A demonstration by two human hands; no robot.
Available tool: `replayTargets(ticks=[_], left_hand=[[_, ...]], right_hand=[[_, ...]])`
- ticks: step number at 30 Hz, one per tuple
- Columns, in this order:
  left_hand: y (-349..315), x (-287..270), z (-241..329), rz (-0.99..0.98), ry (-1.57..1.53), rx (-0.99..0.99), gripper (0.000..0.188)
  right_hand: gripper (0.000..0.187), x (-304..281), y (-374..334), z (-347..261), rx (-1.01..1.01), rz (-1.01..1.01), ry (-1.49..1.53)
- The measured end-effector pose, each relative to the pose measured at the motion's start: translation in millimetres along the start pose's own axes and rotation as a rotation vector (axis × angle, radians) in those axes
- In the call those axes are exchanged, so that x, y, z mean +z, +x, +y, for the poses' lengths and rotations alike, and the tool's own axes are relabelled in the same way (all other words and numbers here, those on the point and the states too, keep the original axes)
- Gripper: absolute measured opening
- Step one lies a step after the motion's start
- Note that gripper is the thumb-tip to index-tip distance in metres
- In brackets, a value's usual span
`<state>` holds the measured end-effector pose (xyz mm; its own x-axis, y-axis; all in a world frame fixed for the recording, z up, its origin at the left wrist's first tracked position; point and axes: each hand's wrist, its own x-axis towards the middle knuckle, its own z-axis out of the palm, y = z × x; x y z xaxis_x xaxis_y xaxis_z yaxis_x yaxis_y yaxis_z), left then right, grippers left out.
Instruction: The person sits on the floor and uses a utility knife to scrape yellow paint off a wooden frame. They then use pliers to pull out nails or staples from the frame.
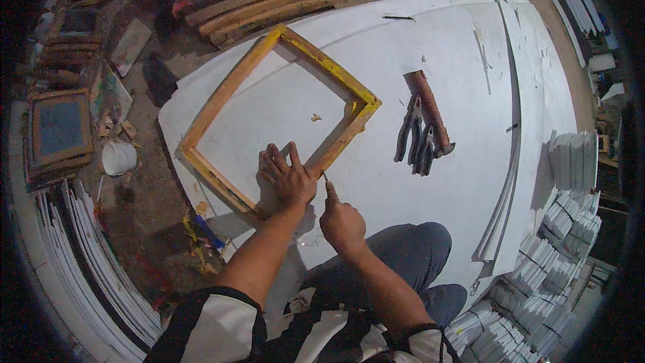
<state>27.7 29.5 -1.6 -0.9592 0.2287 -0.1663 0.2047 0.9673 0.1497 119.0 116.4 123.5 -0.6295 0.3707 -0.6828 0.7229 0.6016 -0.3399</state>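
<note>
Striped sleeve, wooden frame under left hand, just beside right hand

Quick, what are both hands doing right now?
Left hand: open, fingers spread, laid over the frame.
Right hand: closed, holding a thin tool.

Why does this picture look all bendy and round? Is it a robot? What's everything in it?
No robot here, just a person with bare hands! A wide fisheye camera on their head looks down, so straight edges bend. Their left hand rests against a wooden frame with yellow stains. Their right hand holds a thin tool, its tip at the frame's edge; what sort is hard to tell. The frame lies on a big white sheet. To the right, a hammer and pliers lie close together.
</note>
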Motion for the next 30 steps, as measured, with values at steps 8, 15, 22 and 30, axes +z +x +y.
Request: replayTargets(ticks=[8, 15, 22, 30], left_hand=[[-2.1, -4.1, -1.3, 0.008, 0.001, -0.011, 0.091], [-4.3, 4.0, 1.7, 0.028, -0.117, -0.067, 0.067], [-1.7, 4.2, 0.3, 0.069, -0.134, -0.033, 0.058], [-43.4, 10.9, -64.7, 0.173, 0.003, 0.035, 0.048]], right_hand=[[0.045, 31.2, 21.2, 39.4, 0.134, -0.255, 1.303], [0.046, 36.1, 27.6, 76.4, 0.262, -0.676, 1.961], [0.06, 10.9, -17.7, 82.2, 0.013, -0.323, 1.286], [0.043, 25.1, -23.7, 90.1, 0.007, -0.12, 1.007]])
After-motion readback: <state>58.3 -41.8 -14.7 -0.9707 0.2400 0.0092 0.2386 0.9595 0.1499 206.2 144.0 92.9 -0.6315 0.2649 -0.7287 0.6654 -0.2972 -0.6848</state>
